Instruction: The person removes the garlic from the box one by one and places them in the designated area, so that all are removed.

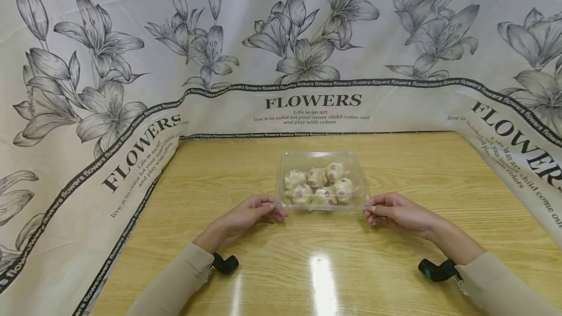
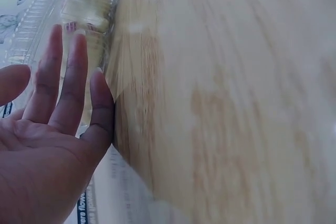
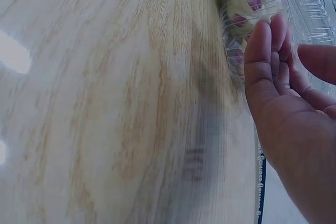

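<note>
A clear plastic clamshell box (image 1: 357,162) lies on the wooden table, with several round cream-coloured pieces marked in purple (image 1: 315,177) inside; they look like small buns or pastries. At its near left corner, my left hand (image 1: 256,210) pinches the rim between thumb and forefinger. My right hand (image 1: 397,214) does likewise at the near right corner. In the left wrist view, the other fingers (image 2: 73,85) extend along the box's near side. The right wrist view has the fingers (image 3: 261,59) gathered beside the box, the thumb standing apart from them.
The yellowish wooden table (image 1: 246,262) reflects bright light near its front. A white curtain (image 1: 210,116) with printed flowers and lettering encloses the back and both sides. Black wrist devices (image 1: 226,264) sit at both sleeve cuffs.
</note>
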### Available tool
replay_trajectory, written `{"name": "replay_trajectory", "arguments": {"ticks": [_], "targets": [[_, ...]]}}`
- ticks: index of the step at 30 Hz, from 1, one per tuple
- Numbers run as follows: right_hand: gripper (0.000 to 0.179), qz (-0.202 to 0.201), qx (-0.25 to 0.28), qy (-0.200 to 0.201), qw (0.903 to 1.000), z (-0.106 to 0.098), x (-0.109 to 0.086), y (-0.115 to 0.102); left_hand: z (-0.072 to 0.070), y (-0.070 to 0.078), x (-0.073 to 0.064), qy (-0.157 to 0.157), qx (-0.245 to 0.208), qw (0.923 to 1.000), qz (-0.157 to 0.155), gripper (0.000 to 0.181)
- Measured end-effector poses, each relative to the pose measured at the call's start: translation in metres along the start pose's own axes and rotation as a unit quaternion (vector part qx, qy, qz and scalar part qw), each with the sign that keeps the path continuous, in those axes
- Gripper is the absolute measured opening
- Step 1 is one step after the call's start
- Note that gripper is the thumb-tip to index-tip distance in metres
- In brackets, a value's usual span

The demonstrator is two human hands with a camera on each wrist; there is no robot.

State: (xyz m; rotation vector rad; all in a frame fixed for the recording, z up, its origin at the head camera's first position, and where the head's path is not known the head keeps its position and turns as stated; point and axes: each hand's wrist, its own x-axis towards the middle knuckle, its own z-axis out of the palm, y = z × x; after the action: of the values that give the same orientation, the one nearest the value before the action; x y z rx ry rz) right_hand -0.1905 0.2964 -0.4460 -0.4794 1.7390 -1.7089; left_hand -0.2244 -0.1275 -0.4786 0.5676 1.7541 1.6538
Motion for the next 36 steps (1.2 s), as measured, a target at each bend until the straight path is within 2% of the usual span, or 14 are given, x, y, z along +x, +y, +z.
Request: {"name": "replay_trajectory", "arguments": {"ticks": [6,12,19,26,36], "targets": [[0.031,0.003,0.002,-0.002,1.0000,0.000,-0.001,-0.001,0.001,-0.001,0.000,0.005,-0.004,1.0000,-0.005,0.033],[0.032,0.014,0.005,-0.002,0.9999,0.000,-0.002,-0.004,0.005,0.001,0.000,0.025,-0.011,0.9995,-0.014,0.029],[0.028,0.020,0.025,-0.005,0.9995,0.000,-0.005,-0.006,0.014,0.004,0.001,0.043,-0.003,0.9989,-0.019,0.026],[0.033,0.024,0.026,-0.009,0.9993,-0.001,-0.006,-0.005,0.018,0.006,0.002,0.059,0.019,0.9976,-0.030,0.028],[0.033,0.022,0.023,-0.019,0.9993,-0.002,-0.008,-0.008,0.019,0.010,-0.001,0.057,0.009,0.9978,-0.031,0.026]]}}
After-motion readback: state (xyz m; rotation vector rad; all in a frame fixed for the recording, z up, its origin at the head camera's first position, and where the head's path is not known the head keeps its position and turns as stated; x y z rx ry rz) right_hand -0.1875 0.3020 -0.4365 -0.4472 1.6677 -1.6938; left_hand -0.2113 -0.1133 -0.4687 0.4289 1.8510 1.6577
